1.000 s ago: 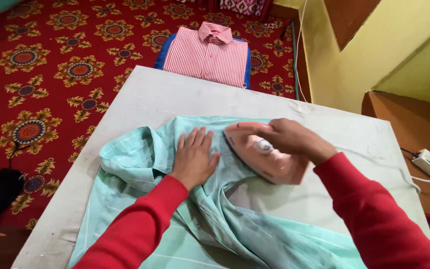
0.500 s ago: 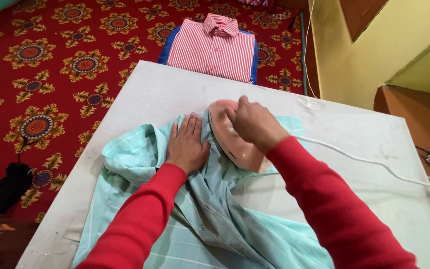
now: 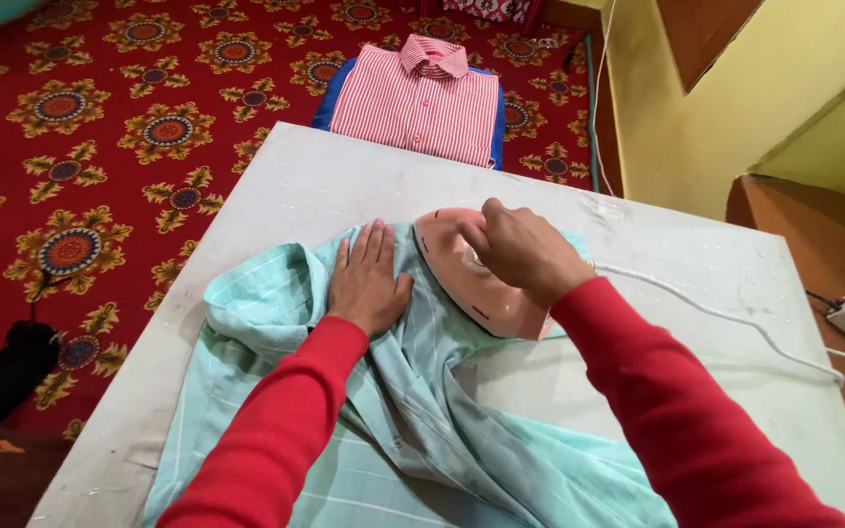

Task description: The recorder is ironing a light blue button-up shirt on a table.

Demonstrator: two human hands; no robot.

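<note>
No packages, labels, signs or screens visible

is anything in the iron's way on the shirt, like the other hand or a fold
The left hand lies flat on the mint green shirt, right beside the pink iron that the right hand grips. The bunched collar sits beyond that hand. Past the iron's tip only bare table shows.

Both arms, in red sleeves, reach forward over the rumpled pale-green checked cotton shirt (image 3: 413,430). The left hand (image 3: 369,284) lies flat, palm down, on it near the collar, fingers together and pointing away. The right hand (image 3: 520,252), just right of the left, is curled in a closed grip, knuckles up, wrist bent slightly.
</note>
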